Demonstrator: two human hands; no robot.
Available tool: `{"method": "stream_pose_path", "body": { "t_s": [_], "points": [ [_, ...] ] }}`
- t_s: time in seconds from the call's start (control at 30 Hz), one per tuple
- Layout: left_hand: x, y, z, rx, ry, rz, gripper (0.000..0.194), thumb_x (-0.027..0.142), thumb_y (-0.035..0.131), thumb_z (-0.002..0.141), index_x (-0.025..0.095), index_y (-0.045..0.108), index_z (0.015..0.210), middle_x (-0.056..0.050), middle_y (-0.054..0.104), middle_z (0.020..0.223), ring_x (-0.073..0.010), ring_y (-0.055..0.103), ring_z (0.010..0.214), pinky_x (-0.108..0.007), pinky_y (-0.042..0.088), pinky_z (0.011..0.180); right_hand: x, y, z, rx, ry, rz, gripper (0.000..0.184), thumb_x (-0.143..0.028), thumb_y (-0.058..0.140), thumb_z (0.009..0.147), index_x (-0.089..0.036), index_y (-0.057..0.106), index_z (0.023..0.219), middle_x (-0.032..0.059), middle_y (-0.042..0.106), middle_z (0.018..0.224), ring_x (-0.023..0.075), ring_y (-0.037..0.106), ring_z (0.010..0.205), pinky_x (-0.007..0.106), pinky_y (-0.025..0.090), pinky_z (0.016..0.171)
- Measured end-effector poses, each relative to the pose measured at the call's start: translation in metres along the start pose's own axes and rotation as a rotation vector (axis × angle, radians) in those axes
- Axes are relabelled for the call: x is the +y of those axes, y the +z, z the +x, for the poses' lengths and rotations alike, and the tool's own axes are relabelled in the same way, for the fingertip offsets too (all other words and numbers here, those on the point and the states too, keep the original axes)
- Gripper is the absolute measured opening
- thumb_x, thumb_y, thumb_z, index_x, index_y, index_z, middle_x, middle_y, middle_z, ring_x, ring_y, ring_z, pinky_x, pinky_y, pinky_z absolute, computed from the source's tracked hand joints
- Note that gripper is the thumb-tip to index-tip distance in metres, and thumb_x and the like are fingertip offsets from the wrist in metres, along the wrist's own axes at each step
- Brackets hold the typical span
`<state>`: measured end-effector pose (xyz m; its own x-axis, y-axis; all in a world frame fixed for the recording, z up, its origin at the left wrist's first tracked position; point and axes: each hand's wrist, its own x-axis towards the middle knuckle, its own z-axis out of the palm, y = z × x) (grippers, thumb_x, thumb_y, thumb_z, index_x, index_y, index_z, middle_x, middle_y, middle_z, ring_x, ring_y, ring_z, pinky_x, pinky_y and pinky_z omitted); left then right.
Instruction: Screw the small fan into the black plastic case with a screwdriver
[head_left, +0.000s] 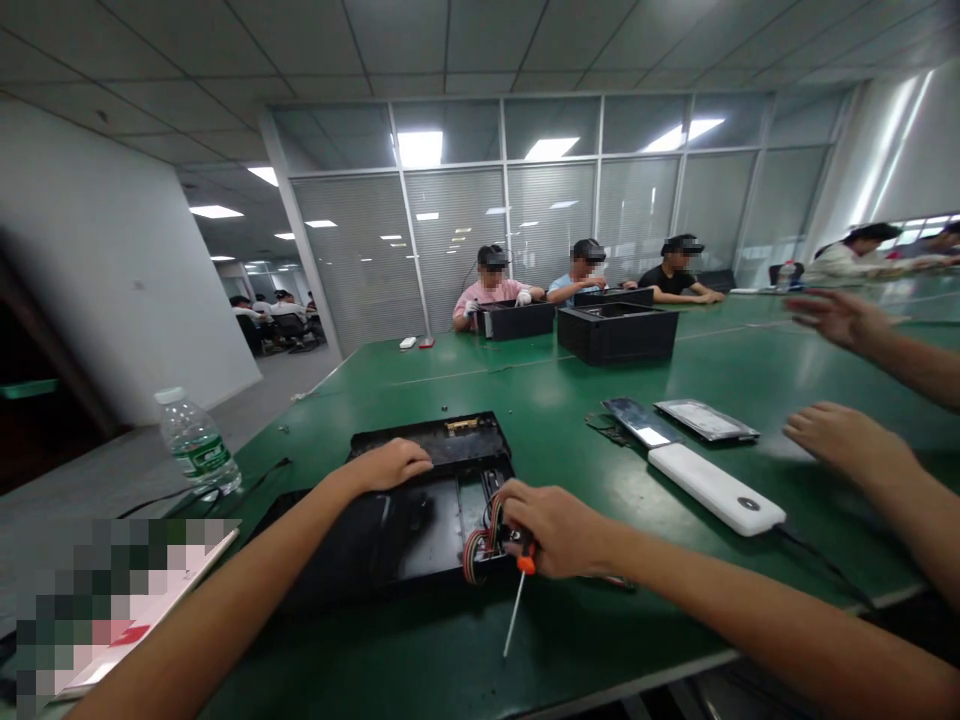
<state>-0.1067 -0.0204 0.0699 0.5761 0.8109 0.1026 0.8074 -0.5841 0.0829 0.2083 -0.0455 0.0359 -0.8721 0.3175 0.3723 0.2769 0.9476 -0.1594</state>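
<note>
In the head view, the case (427, 525) lies flat on the green table (405, 660), its interior facing up and a narrow panel (450, 443) along its far edge.

The left forearm comes in from the lower left, crossing over the near left part of the case. The left hand (394, 465) lies palm down at the panel, fingers bent and pointing right; whether it grips or merely rests there cannot be told.

The right forearm reaches in from the lower right, and the right hand (551, 525) is at the case's right end, knuckles up and fingers curled around the screwdriver (526, 562) (orange and dark at the handle). The shaft slants down toward the wearer, its tip clear of the case. Striped wires (474, 555) loop just left of that hand.

Right of the case lie a white power bank (716, 490), a phone (637, 420) and a drive (705, 420), with another person's hands (844, 435) beyond them. A bottle (196, 440) stands to the case's left.
</note>
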Motion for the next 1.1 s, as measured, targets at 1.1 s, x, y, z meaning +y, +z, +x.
{"method": "stream_pose_path", "body": {
  "t_s": [1.1],
  "points": [
    [0.085,-0.065,-0.054,-0.136,0.025,0.311,0.014,0.03,0.046,0.085,0.018,0.051,0.082,-0.002,0.053,0.083,-0.0163,0.052,0.076,-0.025,0.037,0.066,0.103,0.036,0.058,0.106,-0.133,-0.492,0.028,-0.031,0.04,0.088,-0.013,0.061,0.091,0.0113,0.061,0.093,0.0191,0.054,0.084,0.029,0.041,0.067]
  ]
}}
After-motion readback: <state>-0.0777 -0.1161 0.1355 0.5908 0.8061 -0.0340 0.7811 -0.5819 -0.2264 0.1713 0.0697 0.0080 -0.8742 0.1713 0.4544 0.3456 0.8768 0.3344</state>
